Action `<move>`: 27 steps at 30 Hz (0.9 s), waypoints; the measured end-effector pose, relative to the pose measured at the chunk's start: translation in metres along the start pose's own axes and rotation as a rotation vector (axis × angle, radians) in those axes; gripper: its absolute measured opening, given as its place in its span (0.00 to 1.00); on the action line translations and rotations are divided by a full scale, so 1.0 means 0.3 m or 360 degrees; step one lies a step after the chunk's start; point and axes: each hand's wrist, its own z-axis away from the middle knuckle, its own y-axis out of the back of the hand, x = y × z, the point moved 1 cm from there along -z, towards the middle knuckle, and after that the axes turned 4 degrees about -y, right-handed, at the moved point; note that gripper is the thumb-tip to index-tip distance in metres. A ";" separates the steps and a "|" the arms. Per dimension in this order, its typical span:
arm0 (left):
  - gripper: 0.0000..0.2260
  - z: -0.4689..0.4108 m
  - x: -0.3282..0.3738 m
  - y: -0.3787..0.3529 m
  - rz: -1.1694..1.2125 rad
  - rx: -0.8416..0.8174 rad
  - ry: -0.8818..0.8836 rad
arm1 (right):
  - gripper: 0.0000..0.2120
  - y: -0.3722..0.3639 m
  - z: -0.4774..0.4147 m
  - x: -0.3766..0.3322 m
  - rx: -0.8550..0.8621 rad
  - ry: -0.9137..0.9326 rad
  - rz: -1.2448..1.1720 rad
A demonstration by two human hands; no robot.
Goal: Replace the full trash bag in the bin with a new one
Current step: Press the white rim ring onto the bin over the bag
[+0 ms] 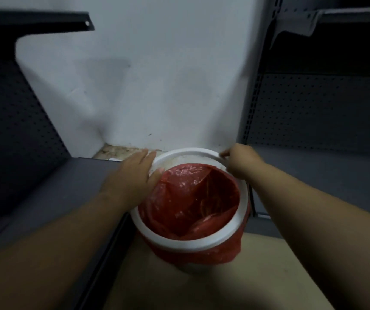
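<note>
A round white bin [193, 268] stands on the floor against the wall, lined with a red trash bag [193, 198] whose edge hangs over the front. A white ring [188, 152] sits around the bin's top, tilted up at the far side. My left hand [134, 173] lies on the ring's far left part, fingers stretched along it and thumb at the bag's edge. My right hand [239, 161] pinches the ring's far right part with curled fingers.
Dark grey perforated shelving [313, 113] stands to the right and more shelving [11, 130] to the left, their low shelves flanking the bin. A white wall [146, 86] rises right behind. Beige floor [258, 276] runs in front.
</note>
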 end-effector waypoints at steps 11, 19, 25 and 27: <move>0.27 0.015 -0.031 -0.159 0.0157 -0.0329 0.0096 | 0.13 -0.149 -0.059 0.090 -0.0002 -0.0236 -0.0046; 0.34 -0.004 -0.070 -0.210 0.0251 -0.0457 -0.0049 | 0.22 -0.154 -0.045 0.104 -0.0211 -0.0122 -0.0004; 0.57 0.013 -0.081 -0.126 0.0097 -0.0855 -0.0193 | 0.50 -0.084 0.054 0.157 -0.0765 0.0309 0.0006; 0.60 0.017 -0.078 -0.104 0.0086 -0.0922 -0.0238 | 0.56 -0.090 0.052 0.181 -0.0875 0.0331 0.0103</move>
